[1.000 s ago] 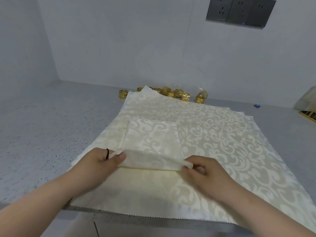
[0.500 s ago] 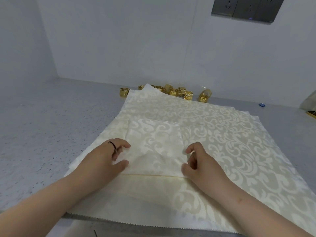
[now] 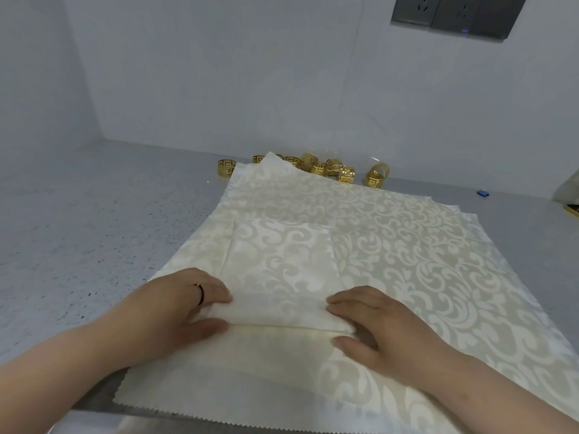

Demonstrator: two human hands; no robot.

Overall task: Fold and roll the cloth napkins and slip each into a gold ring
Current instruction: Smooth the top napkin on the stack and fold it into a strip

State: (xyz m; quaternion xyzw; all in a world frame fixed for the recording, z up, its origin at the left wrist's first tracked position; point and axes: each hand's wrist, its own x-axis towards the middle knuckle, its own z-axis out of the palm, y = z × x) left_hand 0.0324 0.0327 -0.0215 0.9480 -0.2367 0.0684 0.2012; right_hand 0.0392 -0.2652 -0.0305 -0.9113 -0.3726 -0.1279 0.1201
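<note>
the folded napkin (image 3: 279, 270) lies on top of the stack (image 3: 407, 245) of flat napkins, at the stack's near left part, its near edge turned over into a first low roll. the left hand (image 3: 175, 308) pinches the roll's left end, fingers over the top and thumb tucked under the near edge; the right hand (image 3: 372, 324) does the same at the right end, so each grip is closed on the napkin. the likely trouble is an uneven roll: if one hand leads, the tube probably cones and the far corners splay. the weave looks slick, so a loose pinch may let the roll spring open. the thumbs sit right on the stack's top sheet, and could catch it and drag it into the roll. the rings (image 3: 332, 170) lie in a cluster beyond the stack's far edge, well apart from the hands; reaching there means freeing one hand, and the roll may slacken then. a fat roll may not pass a ring.
</note>
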